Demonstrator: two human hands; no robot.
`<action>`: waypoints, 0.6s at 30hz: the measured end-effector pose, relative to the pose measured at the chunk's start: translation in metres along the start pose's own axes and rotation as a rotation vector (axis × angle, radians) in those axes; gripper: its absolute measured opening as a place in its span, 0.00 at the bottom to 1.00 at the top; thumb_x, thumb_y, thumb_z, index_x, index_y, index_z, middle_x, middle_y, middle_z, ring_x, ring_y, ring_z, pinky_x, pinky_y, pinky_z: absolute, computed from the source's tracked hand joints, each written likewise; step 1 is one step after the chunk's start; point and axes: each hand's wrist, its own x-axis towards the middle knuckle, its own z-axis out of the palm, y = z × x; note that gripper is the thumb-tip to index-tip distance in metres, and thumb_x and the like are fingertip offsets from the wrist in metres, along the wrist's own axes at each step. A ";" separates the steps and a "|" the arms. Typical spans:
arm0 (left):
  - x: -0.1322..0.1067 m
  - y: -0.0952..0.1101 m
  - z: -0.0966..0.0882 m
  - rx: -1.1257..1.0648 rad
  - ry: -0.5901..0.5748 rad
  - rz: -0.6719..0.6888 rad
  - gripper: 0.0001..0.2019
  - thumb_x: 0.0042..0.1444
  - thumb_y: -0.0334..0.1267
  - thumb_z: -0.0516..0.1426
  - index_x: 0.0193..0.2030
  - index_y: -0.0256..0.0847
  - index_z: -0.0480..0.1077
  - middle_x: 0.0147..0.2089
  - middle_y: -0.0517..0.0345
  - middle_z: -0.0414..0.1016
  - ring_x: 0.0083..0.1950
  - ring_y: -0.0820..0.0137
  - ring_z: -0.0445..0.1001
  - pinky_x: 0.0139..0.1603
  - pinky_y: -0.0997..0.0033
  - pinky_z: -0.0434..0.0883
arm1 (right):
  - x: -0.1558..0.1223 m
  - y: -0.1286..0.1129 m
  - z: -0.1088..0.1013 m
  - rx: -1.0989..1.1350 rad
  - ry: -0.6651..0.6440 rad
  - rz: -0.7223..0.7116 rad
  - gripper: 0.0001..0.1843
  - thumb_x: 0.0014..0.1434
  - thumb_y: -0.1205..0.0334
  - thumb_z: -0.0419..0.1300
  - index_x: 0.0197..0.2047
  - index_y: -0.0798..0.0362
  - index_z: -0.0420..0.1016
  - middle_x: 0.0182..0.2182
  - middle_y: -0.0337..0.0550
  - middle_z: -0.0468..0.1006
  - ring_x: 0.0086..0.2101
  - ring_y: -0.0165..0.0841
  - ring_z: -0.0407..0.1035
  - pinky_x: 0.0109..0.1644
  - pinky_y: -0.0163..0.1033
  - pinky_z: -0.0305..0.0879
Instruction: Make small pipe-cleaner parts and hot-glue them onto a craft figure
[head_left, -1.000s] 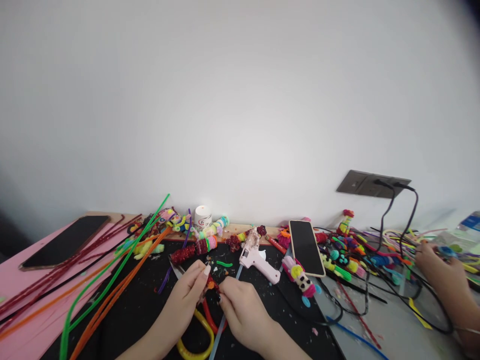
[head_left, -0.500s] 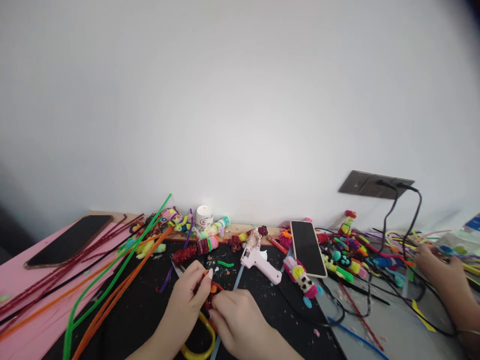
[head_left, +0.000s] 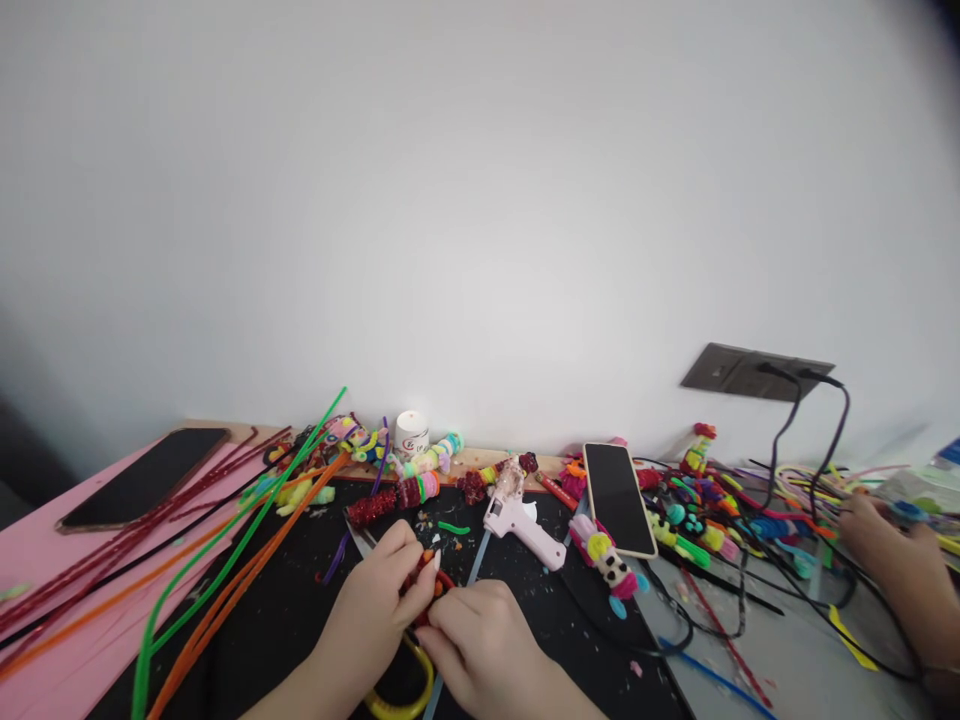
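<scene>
My left hand [head_left: 386, 595] is closed around a small red and orange pipe-cleaner piece [head_left: 429, 575], mostly hidden by the fingers. Right beside it, my right hand [head_left: 484, 635] pinches the near side of the same piece, fingers curled. Under my hands lie scissors with a yellow handle [head_left: 420, 690], their blades pointing up and left. Just beyond, a dark red tinsel pipe-cleaner roll [head_left: 375, 505] rests on the black mat [head_left: 270, 620]. A pale pink glue gun [head_left: 521, 525] lies to the right of my hands.
Long green pipe cleaners [head_left: 202, 570] and orange ones cross the left side, near a dark phone [head_left: 142, 478]. Another phone [head_left: 616, 495] and a pipe-cleaner doll [head_left: 606, 565] lie right. A co-worker's hand [head_left: 889, 550] is at far right, among cables and pipe cleaners.
My left hand has turned slightly, and more of the red and orange piece shows between the fingers. At far right the co-worker's hand has shifted a little, with a blue item at its fingers.
</scene>
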 end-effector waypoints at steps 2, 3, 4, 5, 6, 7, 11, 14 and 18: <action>0.000 -0.001 0.000 0.027 -0.030 0.009 0.15 0.61 0.38 0.44 0.23 0.43 0.52 0.30 0.62 0.57 0.28 0.72 0.65 0.31 0.71 0.63 | 0.001 0.000 -0.002 0.011 -0.003 0.008 0.12 0.60 0.65 0.49 0.26 0.53 0.63 0.21 0.38 0.73 0.22 0.30 0.67 0.27 0.34 0.53; 0.001 -0.002 0.000 0.042 -0.039 0.011 0.15 0.61 0.39 0.44 0.23 0.43 0.52 0.30 0.63 0.57 0.28 0.72 0.65 0.31 0.71 0.63 | 0.001 0.000 -0.003 0.016 -0.007 0.018 0.11 0.60 0.65 0.48 0.26 0.53 0.63 0.22 0.38 0.73 0.22 0.30 0.66 0.27 0.34 0.53; 0.001 -0.003 0.000 0.058 -0.043 0.014 0.15 0.61 0.39 0.44 0.23 0.43 0.52 0.30 0.63 0.57 0.28 0.72 0.65 0.31 0.71 0.63 | 0.002 0.000 -0.004 0.023 -0.011 0.034 0.11 0.60 0.66 0.48 0.26 0.53 0.63 0.22 0.38 0.72 0.22 0.29 0.66 0.27 0.34 0.52; 0.002 -0.004 0.000 0.073 -0.044 0.018 0.14 0.61 0.39 0.44 0.23 0.43 0.52 0.30 0.63 0.57 0.28 0.72 0.65 0.31 0.71 0.63 | 0.002 -0.001 -0.006 0.032 -0.015 0.052 0.11 0.60 0.66 0.47 0.26 0.52 0.62 0.22 0.38 0.72 0.22 0.29 0.65 0.27 0.34 0.52; 0.002 -0.005 0.000 0.085 -0.044 0.024 0.15 0.61 0.38 0.44 0.23 0.43 0.52 0.30 0.63 0.57 0.28 0.72 0.64 0.31 0.71 0.63 | 0.003 0.000 -0.007 0.046 -0.020 0.071 0.10 0.59 0.67 0.47 0.26 0.52 0.61 0.22 0.38 0.71 0.22 0.29 0.64 0.27 0.33 0.52; 0.002 -0.006 0.000 0.092 -0.046 0.031 0.15 0.61 0.38 0.44 0.23 0.42 0.52 0.30 0.62 0.57 0.28 0.72 0.64 0.31 0.71 0.63 | 0.003 0.000 -0.008 0.063 -0.025 0.091 0.10 0.59 0.67 0.46 0.26 0.52 0.60 0.22 0.38 0.70 0.22 0.29 0.63 0.27 0.33 0.51; 0.002 -0.006 -0.001 0.086 -0.066 0.048 0.14 0.61 0.37 0.44 0.23 0.42 0.53 0.30 0.62 0.57 0.28 0.73 0.64 0.31 0.72 0.63 | 0.002 0.005 -0.008 0.124 -0.020 0.159 0.11 0.60 0.68 0.44 0.26 0.52 0.57 0.22 0.38 0.67 0.23 0.28 0.61 0.27 0.32 0.51; 0.001 -0.004 -0.002 0.099 -0.086 0.053 0.14 0.61 0.37 0.44 0.23 0.42 0.54 0.30 0.62 0.56 0.28 0.73 0.64 0.30 0.72 0.62 | 0.001 0.009 -0.007 0.161 -0.003 0.214 0.12 0.60 0.68 0.44 0.25 0.52 0.54 0.22 0.37 0.64 0.22 0.28 0.59 0.27 0.32 0.50; 0.001 -0.002 -0.003 0.116 -0.118 0.074 0.14 0.61 0.37 0.44 0.23 0.42 0.52 0.30 0.62 0.56 0.28 0.73 0.64 0.29 0.72 0.61 | 0.002 0.012 -0.006 0.208 0.036 0.265 0.13 0.61 0.68 0.45 0.24 0.52 0.53 0.21 0.35 0.61 0.22 0.27 0.58 0.26 0.32 0.48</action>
